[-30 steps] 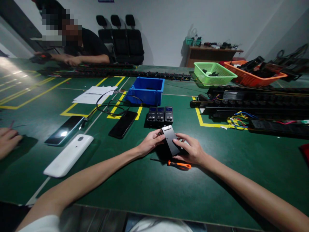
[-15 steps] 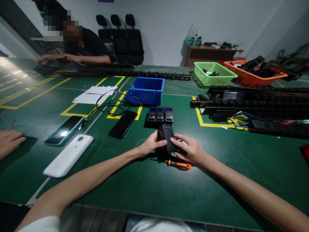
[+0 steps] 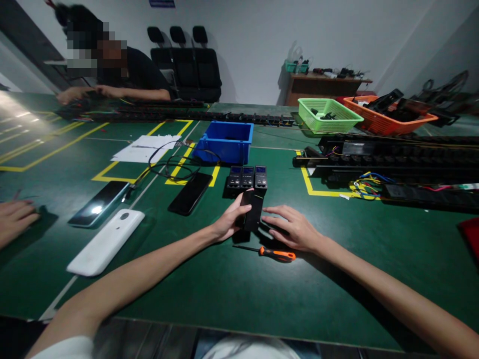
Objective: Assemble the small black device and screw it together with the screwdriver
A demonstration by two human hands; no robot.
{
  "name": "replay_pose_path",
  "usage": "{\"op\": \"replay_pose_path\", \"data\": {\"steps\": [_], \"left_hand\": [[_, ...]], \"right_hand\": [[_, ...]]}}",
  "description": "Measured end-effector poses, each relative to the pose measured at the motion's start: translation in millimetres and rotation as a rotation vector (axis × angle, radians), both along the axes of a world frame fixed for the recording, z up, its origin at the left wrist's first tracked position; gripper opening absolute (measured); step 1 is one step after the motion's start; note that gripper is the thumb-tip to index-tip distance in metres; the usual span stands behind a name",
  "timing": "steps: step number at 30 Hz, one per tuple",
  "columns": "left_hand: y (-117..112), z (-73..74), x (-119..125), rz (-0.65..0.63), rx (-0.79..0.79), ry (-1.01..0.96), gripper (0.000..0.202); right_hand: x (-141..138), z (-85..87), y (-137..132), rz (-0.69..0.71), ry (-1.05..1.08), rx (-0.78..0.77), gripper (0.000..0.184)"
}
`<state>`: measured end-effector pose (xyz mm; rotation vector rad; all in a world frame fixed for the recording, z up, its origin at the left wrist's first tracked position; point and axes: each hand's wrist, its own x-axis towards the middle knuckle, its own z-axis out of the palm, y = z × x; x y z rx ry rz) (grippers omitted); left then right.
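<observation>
My left hand (image 3: 231,219) grips a black box-shaped device (image 3: 254,212), thumb across its side, tilted over the green table (image 3: 209,299). To the right, my right hand (image 3: 294,228) has its fingers apart and stands just off the device, holding nothing. A screwdriver (image 3: 277,255) with an orange and black handle lies below both hands, its shaft pointing left. Right behind the held device stand three black modules (image 3: 247,178) side by side, with small display windows and buttons on their faces.
Left of my hands lie a dark phone (image 3: 190,193), a blue-edged phone (image 3: 99,203) and a white power bank (image 3: 107,243). A blue bin (image 3: 224,144) stands behind the modules. Black rail assemblies (image 3: 374,164) with wires lie right. Another person's hand (image 3: 17,222) rests at the left edge.
My right hand has come off the black device and opened slightly to its right. The device has turned and tilted in my left hand, which keeps its hold.
</observation>
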<state>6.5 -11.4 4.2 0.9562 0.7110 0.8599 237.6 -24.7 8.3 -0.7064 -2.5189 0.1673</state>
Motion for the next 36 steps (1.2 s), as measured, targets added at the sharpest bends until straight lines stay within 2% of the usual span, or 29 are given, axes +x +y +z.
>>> {"op": "replay_pose_path", "data": {"steps": [3,6,8,12,14,18,20,23,27,31,36], "left_hand": [[1,-1.6,0,-0.018,0.028,-0.013,0.073],[1,-2.3,-1,-0.026,0.070,-0.006,0.080],[1,-2.1,-1,-0.027,0.070,0.005,0.080],[1,-1.8,-2,-0.026,0.050,0.015,0.078],[2,-2.2,-2,-0.036,0.047,0.009,0.077],[2,-2.9,-2,-0.028,0.059,0.003,0.076],[2,-3.0,-2,-0.022,0.063,0.002,0.076],[2,-3.6,-1,-0.039,0.064,-0.008,0.075],[4,-6.1,-2,-0.052,0.033,0.002,0.054],[5,-7.6,-5,-0.052,-0.051,0.009,0.045],[7,-9.1,-7,0.009,-0.140,-0.052,0.040]], "right_hand": [[2,20.0,-5,0.010,-0.046,-0.137,0.032],[5,29.4,-18,0.042,-0.094,-0.219,0.044],[7,24.4,-31,0.042,-0.108,-0.241,0.048],[15,1.7,-57,-0.049,-0.036,-0.317,0.023],[24,-3.6,-65,-0.095,0.051,-0.376,0.018],[46,7.1,-65,-0.347,0.243,-0.619,0.017],[55,14.0,-60,-0.405,0.370,-0.720,0.018],[58,12.6,-50,-0.445,0.569,-0.795,0.021],[51,-6.9,-44,-0.459,0.766,-0.841,0.021],[48,-20.9,-46,-0.464,0.808,-0.881,0.020],[48,-18.6,-48,-0.434,0.792,-0.940,0.020]]}}
